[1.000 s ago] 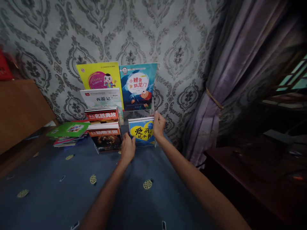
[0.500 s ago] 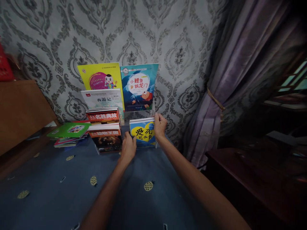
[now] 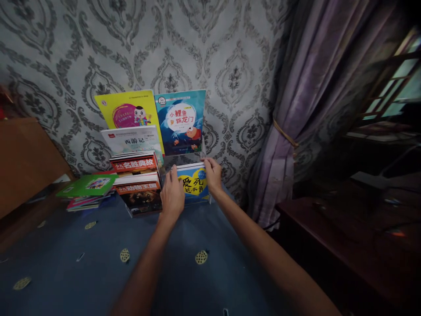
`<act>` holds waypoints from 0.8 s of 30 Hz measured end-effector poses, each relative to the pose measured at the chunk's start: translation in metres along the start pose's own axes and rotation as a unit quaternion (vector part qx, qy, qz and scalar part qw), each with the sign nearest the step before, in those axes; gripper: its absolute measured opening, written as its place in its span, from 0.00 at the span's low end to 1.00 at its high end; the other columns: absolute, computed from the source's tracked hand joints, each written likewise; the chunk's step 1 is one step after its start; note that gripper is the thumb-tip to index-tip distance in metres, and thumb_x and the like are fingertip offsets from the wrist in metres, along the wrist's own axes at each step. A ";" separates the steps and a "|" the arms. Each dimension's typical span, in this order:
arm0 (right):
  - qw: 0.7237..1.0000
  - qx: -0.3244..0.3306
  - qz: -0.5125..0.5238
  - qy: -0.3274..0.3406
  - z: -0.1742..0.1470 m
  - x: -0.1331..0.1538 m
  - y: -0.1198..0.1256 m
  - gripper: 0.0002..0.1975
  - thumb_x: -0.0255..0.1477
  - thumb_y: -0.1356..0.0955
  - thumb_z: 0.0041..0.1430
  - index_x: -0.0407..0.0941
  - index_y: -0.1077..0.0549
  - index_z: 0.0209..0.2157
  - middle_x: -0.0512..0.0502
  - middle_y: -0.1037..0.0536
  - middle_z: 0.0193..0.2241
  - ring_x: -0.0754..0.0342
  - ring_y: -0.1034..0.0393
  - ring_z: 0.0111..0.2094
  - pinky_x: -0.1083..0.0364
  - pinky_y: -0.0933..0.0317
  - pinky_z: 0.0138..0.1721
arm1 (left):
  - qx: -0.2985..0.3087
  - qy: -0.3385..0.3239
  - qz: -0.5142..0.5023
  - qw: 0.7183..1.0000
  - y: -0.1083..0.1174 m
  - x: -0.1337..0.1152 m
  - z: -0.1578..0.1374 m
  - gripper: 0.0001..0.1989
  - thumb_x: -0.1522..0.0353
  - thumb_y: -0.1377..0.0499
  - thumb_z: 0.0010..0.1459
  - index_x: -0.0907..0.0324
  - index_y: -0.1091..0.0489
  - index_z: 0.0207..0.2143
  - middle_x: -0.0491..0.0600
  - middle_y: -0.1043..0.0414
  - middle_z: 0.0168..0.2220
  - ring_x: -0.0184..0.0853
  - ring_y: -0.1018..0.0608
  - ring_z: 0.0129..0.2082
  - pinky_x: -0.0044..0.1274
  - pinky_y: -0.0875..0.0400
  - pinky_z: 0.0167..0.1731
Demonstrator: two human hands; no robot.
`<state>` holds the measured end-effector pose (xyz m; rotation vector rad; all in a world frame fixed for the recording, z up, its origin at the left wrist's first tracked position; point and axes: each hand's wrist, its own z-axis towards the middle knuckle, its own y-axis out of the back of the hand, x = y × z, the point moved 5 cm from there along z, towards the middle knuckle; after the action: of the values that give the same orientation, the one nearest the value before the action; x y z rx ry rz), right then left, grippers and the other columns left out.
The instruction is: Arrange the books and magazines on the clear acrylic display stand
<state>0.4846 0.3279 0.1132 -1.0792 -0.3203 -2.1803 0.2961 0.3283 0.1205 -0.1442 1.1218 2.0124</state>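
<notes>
A small blue book with a yellow heart (image 3: pixel 194 198) stands upright at the front right of a tiered display, with at least one more book behind it. My left hand (image 3: pixel 173 193) is closed on its left side, fingertips at the top left corner. At the top right corner, my right hand (image 3: pixel 213 175) pinches the book's edge. Behind them stands a teal picture book (image 3: pixel 180 120) with an orange fish. To the left, an orange-titled animal book (image 3: pixel 140 197) is in front of a red-titled book (image 3: pixel 134 165), a white book (image 3: pixel 131 138) and a yellow book (image 3: pixel 108 103).
A stack of books topped by a green one (image 3: pixel 82 188) lies at the left beside a brown wooden panel (image 3: pixel 29 158). The blue cloth (image 3: pixel 184 285) covers the surface. A tied purple curtain (image 3: pixel 279 162) and a dark red table (image 3: pixel 315 224) stand at the right.
My left hand has moved up the blue book's left side to its top corner. The right hand stays at the top right corner. The whole view has shifted slightly.
</notes>
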 end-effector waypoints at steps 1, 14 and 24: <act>1.000 0.001 0.001 0.000 0.001 -0.001 0.000 0.17 0.37 0.39 0.57 0.43 0.23 0.35 0.45 0.21 0.34 0.48 0.30 0.36 0.52 0.37 0.40 | -0.006 -0.003 -0.005 1.000 0.000 0.000 0.001 0.26 0.69 0.50 0.67 0.58 0.44 0.66 0.61 0.32 0.59 0.48 0.24 0.54 0.35 0.27 0.50; 0.998 -0.001 -0.061 0.025 0.002 -0.002 -0.001 0.18 0.36 0.41 0.57 0.43 0.23 0.36 0.41 0.19 0.37 0.44 0.28 0.39 0.47 0.36 0.43 | 0.025 0.016 -0.004 1.000 0.004 0.000 0.008 0.21 0.70 0.49 0.67 0.62 0.40 0.62 0.62 0.31 0.55 0.48 0.24 0.54 0.34 0.28 0.50; 0.987 -0.002 -0.127 0.102 -0.008 0.019 0.003 0.23 0.41 0.42 0.66 0.43 0.23 0.45 0.37 0.20 0.46 0.44 0.27 0.47 0.46 0.36 0.50 | 0.018 -0.010 -0.076 0.997 -0.003 0.011 -0.008 0.34 0.72 0.49 0.65 0.60 0.57 0.70 0.65 0.39 0.64 0.49 0.31 0.63 0.39 0.31 0.57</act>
<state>0.4736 0.3131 0.1224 -0.8438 -0.3779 -2.4951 0.2885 0.3298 0.1091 -0.1842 1.1009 1.8531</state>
